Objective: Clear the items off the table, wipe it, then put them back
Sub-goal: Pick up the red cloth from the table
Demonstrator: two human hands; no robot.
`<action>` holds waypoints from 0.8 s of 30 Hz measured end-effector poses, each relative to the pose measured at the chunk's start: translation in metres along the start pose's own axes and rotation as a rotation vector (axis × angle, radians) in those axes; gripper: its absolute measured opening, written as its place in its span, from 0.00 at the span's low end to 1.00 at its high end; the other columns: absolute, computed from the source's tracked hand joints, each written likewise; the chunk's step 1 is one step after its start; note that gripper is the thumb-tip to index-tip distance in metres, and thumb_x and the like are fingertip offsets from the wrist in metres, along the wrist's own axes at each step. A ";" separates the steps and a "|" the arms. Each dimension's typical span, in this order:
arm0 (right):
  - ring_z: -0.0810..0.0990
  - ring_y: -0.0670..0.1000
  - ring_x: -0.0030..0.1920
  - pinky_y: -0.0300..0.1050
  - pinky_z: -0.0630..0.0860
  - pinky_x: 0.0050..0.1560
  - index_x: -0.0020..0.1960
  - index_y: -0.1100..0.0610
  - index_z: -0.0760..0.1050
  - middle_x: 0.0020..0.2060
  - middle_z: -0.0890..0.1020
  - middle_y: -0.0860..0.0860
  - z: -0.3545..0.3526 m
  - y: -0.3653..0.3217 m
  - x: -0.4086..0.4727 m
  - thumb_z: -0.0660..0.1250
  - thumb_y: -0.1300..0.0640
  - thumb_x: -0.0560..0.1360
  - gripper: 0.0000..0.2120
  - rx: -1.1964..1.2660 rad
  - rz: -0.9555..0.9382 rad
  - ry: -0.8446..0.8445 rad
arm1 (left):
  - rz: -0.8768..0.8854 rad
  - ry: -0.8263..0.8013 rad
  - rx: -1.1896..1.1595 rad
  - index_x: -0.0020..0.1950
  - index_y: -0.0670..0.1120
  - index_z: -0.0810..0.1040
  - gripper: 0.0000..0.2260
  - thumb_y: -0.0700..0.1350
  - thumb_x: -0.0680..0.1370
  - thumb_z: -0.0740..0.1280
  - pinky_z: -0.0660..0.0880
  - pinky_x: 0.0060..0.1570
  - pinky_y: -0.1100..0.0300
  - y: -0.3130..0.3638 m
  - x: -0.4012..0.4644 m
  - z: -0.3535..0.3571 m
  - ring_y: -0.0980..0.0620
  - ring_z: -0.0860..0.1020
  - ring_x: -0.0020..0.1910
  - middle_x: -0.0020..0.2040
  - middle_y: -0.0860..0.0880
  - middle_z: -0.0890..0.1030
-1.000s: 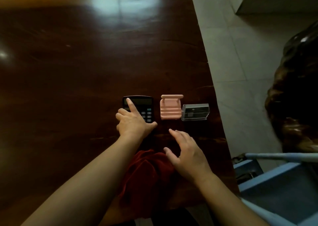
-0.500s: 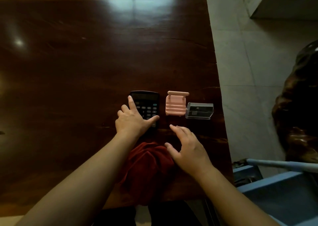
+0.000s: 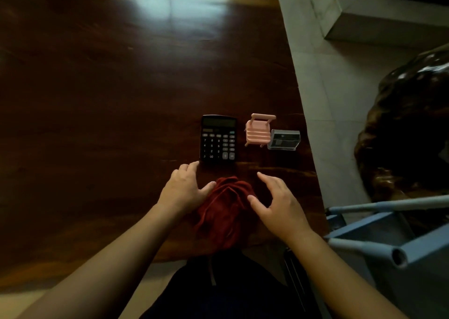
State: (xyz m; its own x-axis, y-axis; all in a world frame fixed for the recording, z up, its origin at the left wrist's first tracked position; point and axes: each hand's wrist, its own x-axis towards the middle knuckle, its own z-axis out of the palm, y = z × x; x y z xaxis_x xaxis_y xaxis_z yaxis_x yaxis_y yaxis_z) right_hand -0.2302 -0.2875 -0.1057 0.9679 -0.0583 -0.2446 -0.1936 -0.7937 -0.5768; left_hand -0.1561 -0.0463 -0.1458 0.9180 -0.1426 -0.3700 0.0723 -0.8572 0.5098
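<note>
Surface: dark glossy wooden table (image 3: 102, 114), window glare on its far edge, pale tiled floor (image 3: 323, 80) along its right side.
Left hand (image 3: 182, 188): palm down on the wood just left of the cloth, fingers loosely apart, holding nothing; the index tip lies close to the calculator's near left corner, and the thumb touches the cloth's left edge.
Cloth: crumpled dark red cloth (image 3: 224, 209) at the near table edge, between the 2 hands.
Calculator: black desk calculator (image 3: 218, 139) flat on the table, just beyond the cloth, keys facing up.
Stand: pink plastic chair-shaped stand (image 3: 258, 131) right of the calculator, upright.
Case: clear plastic case (image 3: 284, 140) touching or nearly touching the stand's right side; which, I cannot tell.
Right hand (image 3: 279, 203): raised slightly at the cloth's right side, fingers spread and curved, empty, thumb at the fabric.
Beside table: blue metal frame (image 3: 379, 241) at the near right.
</note>
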 end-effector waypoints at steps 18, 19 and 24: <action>0.75 0.56 0.65 0.52 0.79 0.57 0.76 0.53 0.65 0.69 0.73 0.54 0.056 0.013 0.008 0.74 0.39 0.71 0.39 0.222 0.500 -0.086 | -0.121 -0.163 -0.079 0.75 0.48 0.67 0.32 0.61 0.75 0.69 0.73 0.65 0.46 0.007 -0.011 0.042 0.45 0.69 0.68 0.69 0.45 0.72; 0.76 0.56 0.64 0.51 0.80 0.56 0.75 0.54 0.66 0.68 0.74 0.54 0.059 0.015 0.011 0.74 0.39 0.71 0.39 0.223 0.512 -0.093 | -0.130 -0.164 -0.059 0.74 0.47 0.68 0.32 0.61 0.75 0.69 0.73 0.65 0.46 0.010 -0.010 0.046 0.44 0.69 0.68 0.69 0.45 0.72; 0.78 0.52 0.55 0.43 0.78 0.45 0.70 0.54 0.71 0.63 0.75 0.54 0.069 0.019 0.022 0.76 0.42 0.71 0.32 0.153 0.528 -0.074 | -0.209 -0.192 0.015 0.69 0.46 0.72 0.28 0.60 0.75 0.70 0.77 0.58 0.47 0.026 -0.001 0.057 0.44 0.75 0.62 0.63 0.45 0.76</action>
State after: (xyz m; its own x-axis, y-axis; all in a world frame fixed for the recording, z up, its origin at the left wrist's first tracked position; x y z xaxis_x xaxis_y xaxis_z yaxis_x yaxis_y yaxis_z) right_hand -0.2233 -0.2620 -0.1762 0.7204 -0.3772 -0.5820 -0.6757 -0.5706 -0.4667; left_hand -0.1778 -0.0965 -0.1766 0.7931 -0.0517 -0.6069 0.2455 -0.8847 0.3962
